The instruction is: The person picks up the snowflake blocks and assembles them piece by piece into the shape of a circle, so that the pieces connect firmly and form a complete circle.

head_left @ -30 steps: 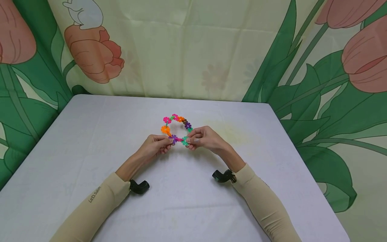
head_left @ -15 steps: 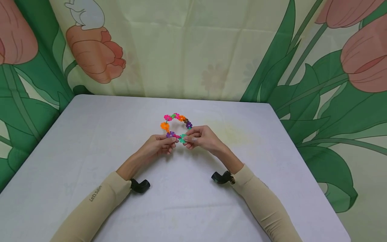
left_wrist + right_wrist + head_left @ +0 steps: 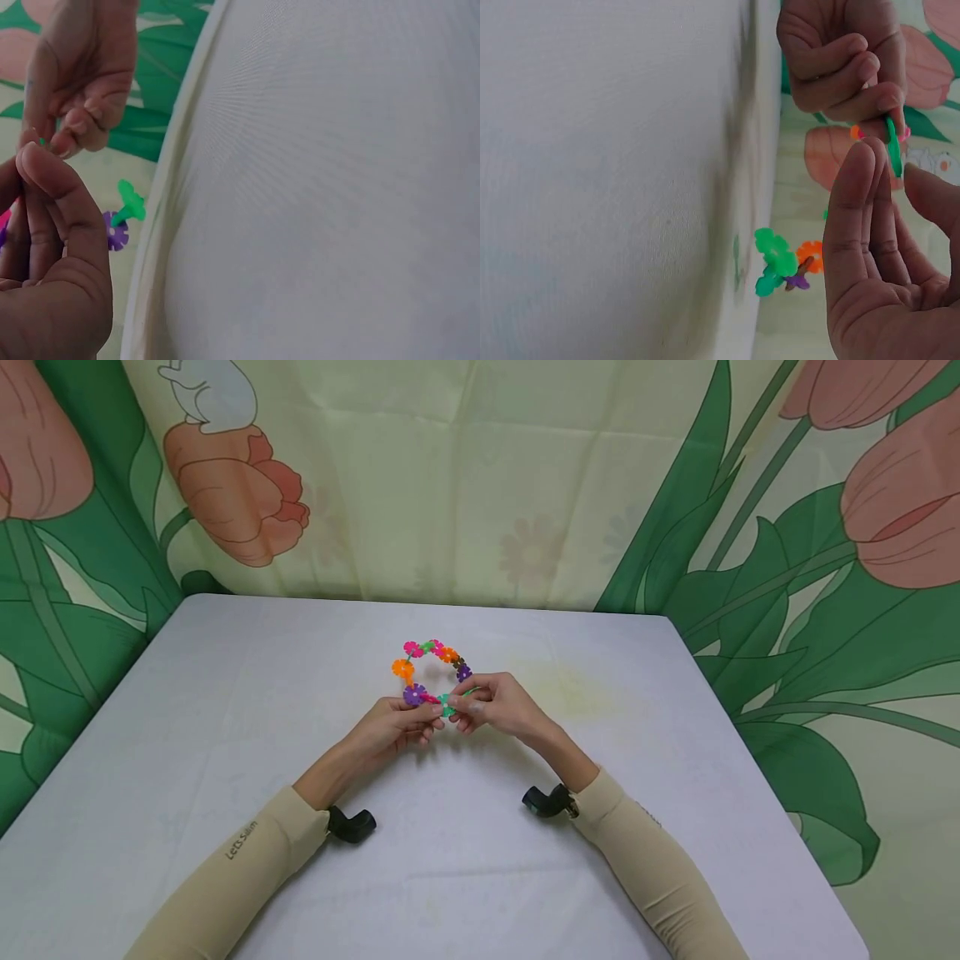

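Above the table, both hands hold a chain of linked flower-shaped plastic discs [image 3: 402, 668], curved into a near ring. Pink, orange, green, brown and purple discs show in the head view. My left hand [image 3: 397, 724] pinches its near side, thumb and index beside a teal disc [image 3: 445, 705]. My right hand [image 3: 501, 703] has its thumb and curved fingers around that disc from the other side. In the right wrist view this disc stands edge-on between the fingertips. A bright green disc [image 3: 776, 251] projects near the purple and orange ones; the right fingers partly hide that stretch in the head view.
A white cloth covers the table [image 3: 480, 860]. Behind it hangs a backdrop [image 3: 450, 485] printed with tulips and a rabbit. Black wrist cameras stick out from the left sleeve [image 3: 352, 825] and right sleeve [image 3: 546, 802].
The left fingers have shifted right along the chain, from the purple disc to beside the teal one. The right hand and the chain have moved slightly left.
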`<state>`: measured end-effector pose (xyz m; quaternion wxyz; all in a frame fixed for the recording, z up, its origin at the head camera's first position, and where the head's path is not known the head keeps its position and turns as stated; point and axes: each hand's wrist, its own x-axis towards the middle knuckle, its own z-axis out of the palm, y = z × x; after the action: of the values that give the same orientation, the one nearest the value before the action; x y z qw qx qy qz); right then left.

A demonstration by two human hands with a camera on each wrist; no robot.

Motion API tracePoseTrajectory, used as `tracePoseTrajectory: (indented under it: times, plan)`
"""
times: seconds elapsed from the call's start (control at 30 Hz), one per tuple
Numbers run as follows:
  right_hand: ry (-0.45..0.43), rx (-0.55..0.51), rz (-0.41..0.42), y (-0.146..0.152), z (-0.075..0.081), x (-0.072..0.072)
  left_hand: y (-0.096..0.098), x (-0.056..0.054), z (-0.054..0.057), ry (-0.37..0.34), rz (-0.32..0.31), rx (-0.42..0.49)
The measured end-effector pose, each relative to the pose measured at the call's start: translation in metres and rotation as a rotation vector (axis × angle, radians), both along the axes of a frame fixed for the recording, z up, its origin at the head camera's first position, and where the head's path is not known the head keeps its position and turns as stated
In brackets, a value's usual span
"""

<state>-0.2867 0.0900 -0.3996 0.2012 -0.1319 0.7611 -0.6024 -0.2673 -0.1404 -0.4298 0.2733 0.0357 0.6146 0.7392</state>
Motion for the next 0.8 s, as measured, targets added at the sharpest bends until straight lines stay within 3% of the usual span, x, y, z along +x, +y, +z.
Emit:
tracePoseTrajectory:
  times: [0.07, 0.17, 0.3, 0.5, 0.8]
  plan:
    - [0.016, 0.02, -0.05, 0.003, -0.001, -0.004, 0.0, -0.001, 0.0, -0.007, 0.008, 0.006]
    - [0.028, 0.086, -0.204, 0.007, -0.003, -0.009, 0.0, -0.001, 0.0, -0.013, 0.01, 0.014]
    - [-0.042, 0.203, -0.364, 0.012, -0.007, -0.015, 0.0, -0.001, 0.001, -0.021, 0.003, 0.028]
    - [-0.212, 0.167, -0.342, 0.015, -0.017, -0.022, 0.0, -0.001, 0.0, -0.015, -0.019, 0.051]
    - [-0.285, 0.001, -0.297, 0.019, -0.017, -0.021, 0.0, 0.002, 0.003, -0.013, -0.032, 0.057]
